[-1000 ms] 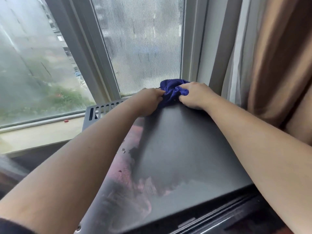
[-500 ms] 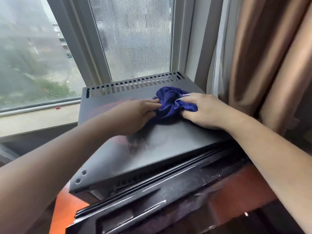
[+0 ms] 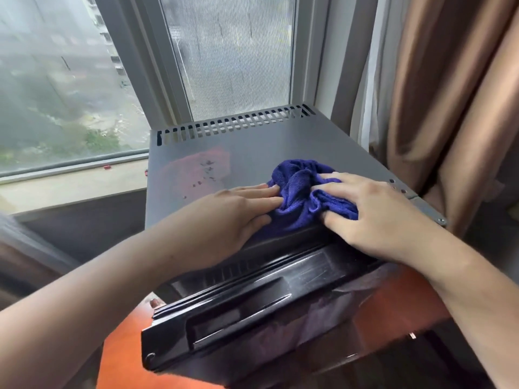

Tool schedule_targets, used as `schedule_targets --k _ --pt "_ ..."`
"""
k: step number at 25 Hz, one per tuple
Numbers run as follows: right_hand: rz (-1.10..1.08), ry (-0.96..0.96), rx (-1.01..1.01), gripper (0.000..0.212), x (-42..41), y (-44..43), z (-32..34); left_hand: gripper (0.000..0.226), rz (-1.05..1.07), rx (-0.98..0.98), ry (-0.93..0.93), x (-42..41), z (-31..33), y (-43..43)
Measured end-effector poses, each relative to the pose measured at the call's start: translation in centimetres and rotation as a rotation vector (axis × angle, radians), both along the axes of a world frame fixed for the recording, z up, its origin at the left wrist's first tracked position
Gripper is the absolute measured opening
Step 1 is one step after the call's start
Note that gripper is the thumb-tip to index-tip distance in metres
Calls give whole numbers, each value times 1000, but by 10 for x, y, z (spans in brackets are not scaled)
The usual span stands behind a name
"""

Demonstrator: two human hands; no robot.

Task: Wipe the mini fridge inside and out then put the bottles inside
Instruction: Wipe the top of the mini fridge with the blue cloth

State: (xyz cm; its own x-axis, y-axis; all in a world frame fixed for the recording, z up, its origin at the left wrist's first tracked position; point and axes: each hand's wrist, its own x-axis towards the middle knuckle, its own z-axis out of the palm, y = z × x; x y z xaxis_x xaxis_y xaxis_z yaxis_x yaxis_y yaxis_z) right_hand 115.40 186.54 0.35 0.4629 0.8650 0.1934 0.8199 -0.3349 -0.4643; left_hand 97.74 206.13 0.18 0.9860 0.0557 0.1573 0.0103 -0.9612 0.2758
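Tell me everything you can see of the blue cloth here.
The cloth is deep blue with a looped, terry-like texture, bunched into rounded folds. It lies on the grey top of the fridge, near the front edge and right of centre. The left hand presses straight fingertips into its left side. The right hand lies over its right side, with a fold held between fingers and thumb. Whether it is damp cannot be told.
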Motion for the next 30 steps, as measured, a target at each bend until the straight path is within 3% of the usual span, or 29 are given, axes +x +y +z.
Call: schedule_targets --k 11,20,27,30 --pt "-95 -106 17 50 -79 55 -11 47 66 -29 -14 -62 -2 46" --pt "96 -108 -75 52 -113 91 -8 49 33 69 -62 -122 -11 83" --pt "170 -54 -146 53 -82 137 2 49 79 45 -140 -96 -21 124" --pt "202 -73 -214 50 -51 188 5 37 139 40 -104 -68 -14 160"
